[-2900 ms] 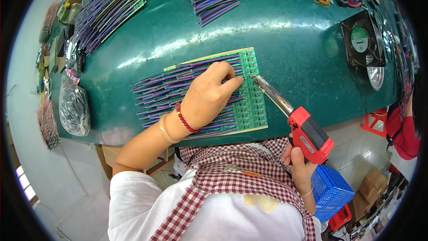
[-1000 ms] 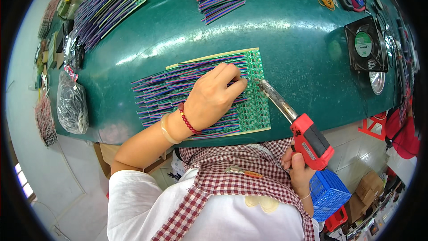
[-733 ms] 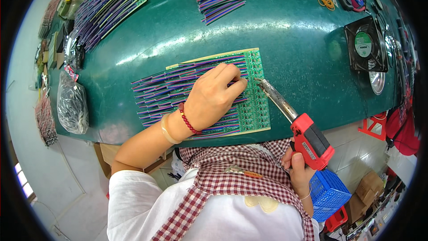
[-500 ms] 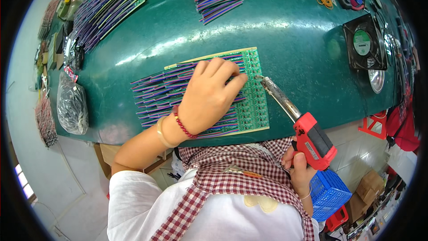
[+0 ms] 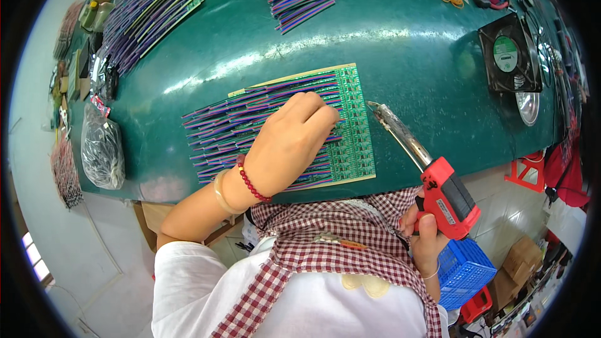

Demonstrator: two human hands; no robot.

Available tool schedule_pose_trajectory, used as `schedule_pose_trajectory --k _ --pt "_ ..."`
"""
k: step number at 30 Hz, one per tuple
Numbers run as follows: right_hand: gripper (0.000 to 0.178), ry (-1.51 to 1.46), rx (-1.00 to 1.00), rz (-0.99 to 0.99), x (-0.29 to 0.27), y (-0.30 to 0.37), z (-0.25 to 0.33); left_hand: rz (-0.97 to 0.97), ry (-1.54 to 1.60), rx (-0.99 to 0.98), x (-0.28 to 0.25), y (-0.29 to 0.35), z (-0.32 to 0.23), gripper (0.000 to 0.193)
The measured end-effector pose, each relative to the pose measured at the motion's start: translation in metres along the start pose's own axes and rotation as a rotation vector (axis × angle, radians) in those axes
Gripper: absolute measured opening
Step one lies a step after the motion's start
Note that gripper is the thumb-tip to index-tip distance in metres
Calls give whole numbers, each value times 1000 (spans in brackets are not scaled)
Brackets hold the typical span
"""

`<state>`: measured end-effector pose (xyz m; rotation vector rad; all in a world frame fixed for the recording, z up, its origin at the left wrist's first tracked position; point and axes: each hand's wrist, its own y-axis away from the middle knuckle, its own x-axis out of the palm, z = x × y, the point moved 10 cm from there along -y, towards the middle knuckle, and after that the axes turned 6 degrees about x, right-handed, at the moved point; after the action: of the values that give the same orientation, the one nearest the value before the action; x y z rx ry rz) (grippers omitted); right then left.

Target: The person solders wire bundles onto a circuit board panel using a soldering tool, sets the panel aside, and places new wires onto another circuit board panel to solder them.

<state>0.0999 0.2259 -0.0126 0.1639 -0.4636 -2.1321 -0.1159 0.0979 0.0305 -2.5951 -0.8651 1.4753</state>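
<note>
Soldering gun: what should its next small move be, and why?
I'd suggest easing the tip of the soldering gun slightly left, over the circuit-board panel: the tip appears just past the panel's right edge, while the left hand has its fingers curled by the board ends of the wires.

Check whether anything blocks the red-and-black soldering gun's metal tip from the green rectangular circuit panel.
Nothing visible does: the metal tip shows just right of the circuit panel; the left hand sits farther left.
</note>
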Motion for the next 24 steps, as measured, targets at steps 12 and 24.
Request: schedule_pose_trajectory --k 12,24 --pt "42 129 11 70 7 -2 -8 -38 -54 174 10 3 -4 27" --pt "38 259 -5 110 11 -5 -12 -68 -40 182 9 4 -3 26"
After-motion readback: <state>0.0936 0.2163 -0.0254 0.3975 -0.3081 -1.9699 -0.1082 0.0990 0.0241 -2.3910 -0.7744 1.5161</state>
